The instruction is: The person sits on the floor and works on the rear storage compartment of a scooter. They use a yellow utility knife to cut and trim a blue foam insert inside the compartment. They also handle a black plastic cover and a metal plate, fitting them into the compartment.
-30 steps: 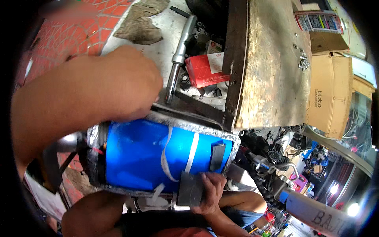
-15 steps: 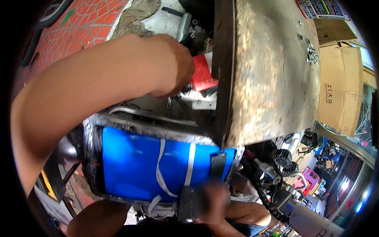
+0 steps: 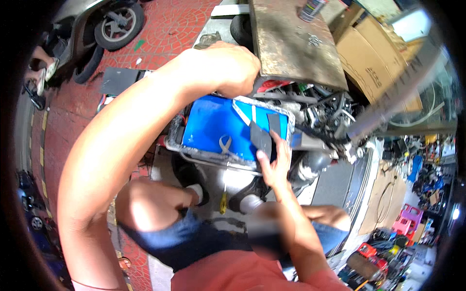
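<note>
In front of me a blue rectangular block (image 3: 208, 128) with whitish straps sits inside a worn, silvery-edged frame (image 3: 170, 140). My right hand (image 3: 277, 167) is over its right side, holding a flat black piece (image 3: 261, 138) between thumb and fingers. Another dark strip (image 3: 274, 123) lies on the blue surface beside it. My left arm reaches across, and my left hand (image 3: 238, 70) is curled at the near-left corner of a worn wooden board (image 3: 291, 53). Its fingertips are hidden, so I cannot make out what they grip. A red item (image 3: 272, 86) shows under the board.
A yellow-handled screwdriver (image 3: 223, 202) hangs or lies between my feet. Small metal parts (image 3: 314, 40) and a can (image 3: 312, 9) sit on the board. Cardboard boxes (image 3: 374, 63) stand at right. Metal parts and cables crowd beside the frame. A wheeled vehicle (image 3: 116, 26) stands far left.
My view has pulled back and shifted. My left hand has moved from the open space with the red box to the board's corner. My right hand has brought the black piece forward over the blue block.
</note>
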The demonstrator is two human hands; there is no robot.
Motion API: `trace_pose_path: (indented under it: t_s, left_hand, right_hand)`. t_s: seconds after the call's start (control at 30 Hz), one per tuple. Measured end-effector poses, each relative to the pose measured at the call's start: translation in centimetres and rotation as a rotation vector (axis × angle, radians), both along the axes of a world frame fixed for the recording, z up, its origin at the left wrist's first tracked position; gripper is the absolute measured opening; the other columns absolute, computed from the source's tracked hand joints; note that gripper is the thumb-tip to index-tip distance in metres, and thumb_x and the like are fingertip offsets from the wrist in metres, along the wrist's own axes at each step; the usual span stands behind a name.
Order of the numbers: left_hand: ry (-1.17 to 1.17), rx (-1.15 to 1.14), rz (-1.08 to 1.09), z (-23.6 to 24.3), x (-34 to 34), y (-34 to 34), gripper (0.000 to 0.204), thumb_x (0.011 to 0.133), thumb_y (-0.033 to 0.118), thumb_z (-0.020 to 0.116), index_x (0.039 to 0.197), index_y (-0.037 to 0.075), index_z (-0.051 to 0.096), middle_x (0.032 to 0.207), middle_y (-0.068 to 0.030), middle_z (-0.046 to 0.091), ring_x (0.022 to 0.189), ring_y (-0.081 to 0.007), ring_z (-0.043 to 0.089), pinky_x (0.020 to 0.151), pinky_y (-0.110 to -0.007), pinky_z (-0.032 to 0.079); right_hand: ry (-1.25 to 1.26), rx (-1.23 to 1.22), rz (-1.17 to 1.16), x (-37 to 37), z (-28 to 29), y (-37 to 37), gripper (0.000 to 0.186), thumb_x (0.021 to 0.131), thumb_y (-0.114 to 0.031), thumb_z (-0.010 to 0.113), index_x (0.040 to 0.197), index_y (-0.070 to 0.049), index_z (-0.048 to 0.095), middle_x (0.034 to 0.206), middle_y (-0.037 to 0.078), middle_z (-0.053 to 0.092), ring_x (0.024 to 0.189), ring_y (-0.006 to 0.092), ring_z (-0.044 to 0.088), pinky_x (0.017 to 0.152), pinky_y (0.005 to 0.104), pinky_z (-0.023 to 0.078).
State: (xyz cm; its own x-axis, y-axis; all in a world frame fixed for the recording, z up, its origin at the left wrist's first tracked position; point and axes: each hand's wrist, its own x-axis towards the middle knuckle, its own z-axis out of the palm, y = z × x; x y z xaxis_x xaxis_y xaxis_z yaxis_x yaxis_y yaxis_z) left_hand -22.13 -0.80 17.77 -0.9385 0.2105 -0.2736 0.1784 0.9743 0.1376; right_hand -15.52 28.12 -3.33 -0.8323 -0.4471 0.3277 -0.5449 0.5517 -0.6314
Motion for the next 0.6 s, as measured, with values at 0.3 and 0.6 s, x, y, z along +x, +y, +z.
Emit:
trace_pose_path:
  t_s: [0.3,0.6]
  left_hand:
    - [0.356,0.379,0.245,-2.9,5.8,-0.6,0.032,0.102,0.028,0.062,0.112,0.001,0.076,0.104,-0.0266,0.075,0.104,-0.0422,0.072,0.090,-0.049,0.055]
    - [-0.083,0.078,0.693,-15.2,8.2,-8.4,0.036,0.087,0.023,0.061,0.109,0.003,0.082,0.120,-0.0277,0.074,0.119,-0.0407,0.071,0.104,-0.047,0.054]
  right_hand:
    - [-0.056,-0.487,0.146,1.1,19.4,2.9,0.065,0.098,-0.045,0.073,0.142,0.001,0.061,0.115,0.016,0.073,0.104,0.0237,0.069,0.095,0.0369,0.053]
    - [0.006,-0.443,0.087,-0.9,26.0,9.0,0.052,0.096,-0.035,0.080,0.131,0.001,0.070,0.104,0.013,0.077,0.096,0.0174,0.071,0.089,0.0329,0.056]
